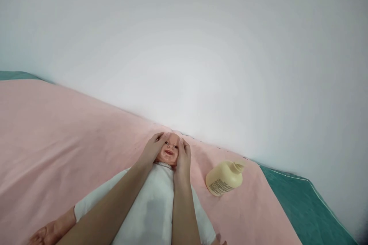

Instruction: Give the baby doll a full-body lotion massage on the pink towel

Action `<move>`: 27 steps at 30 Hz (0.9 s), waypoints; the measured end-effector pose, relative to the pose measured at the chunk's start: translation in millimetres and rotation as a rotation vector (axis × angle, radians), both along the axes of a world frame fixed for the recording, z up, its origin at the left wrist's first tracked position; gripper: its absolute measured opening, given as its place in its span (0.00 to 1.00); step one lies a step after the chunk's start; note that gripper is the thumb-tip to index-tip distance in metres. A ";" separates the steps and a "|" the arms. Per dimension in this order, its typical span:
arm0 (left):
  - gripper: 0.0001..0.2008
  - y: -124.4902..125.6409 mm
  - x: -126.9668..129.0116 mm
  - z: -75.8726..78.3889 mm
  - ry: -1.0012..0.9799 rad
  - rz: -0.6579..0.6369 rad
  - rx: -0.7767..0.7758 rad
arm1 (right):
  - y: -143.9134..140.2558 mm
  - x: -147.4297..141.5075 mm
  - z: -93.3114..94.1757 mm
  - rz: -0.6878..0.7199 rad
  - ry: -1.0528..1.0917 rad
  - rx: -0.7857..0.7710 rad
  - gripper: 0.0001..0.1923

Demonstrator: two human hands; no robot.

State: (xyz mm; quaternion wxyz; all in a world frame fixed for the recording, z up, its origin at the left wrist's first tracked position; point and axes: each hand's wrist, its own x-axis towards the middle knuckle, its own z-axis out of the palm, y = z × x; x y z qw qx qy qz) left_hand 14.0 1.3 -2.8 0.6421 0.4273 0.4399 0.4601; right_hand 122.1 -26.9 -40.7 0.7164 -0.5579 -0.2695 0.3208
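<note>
A baby doll (155, 203) in a white garment lies on its back on a pink towel (63, 138), its head toward the wall. My left hand (152, 149) rests flat against the left side of the doll's head (169, 151). My right hand (184, 159) lies against the other side of the head, fingers together. Both hands cup the head; the doll's face shows between them and looks shiny. One doll arm (54, 229) stretches out at the lower left.
A pale yellow pump bottle (224, 178) lies on its side on the pink towel, right of the doll. A teal sheet (304, 206) shows beyond the towel's right edge and at the far left. A plain white wall (201, 46) rises right behind the doll's head.
</note>
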 end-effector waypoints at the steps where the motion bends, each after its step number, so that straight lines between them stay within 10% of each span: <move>1: 0.22 -1.6 -0.9 3.4 0.015 0.001 -0.008 | -0.2 -0.3 0.2 -0.004 -0.005 -0.007 0.28; 27: 0.17 7.4 1.9 -13.0 -0.134 0.029 -0.006 | -0.6 3.5 -4.9 0.010 0.095 0.076 0.24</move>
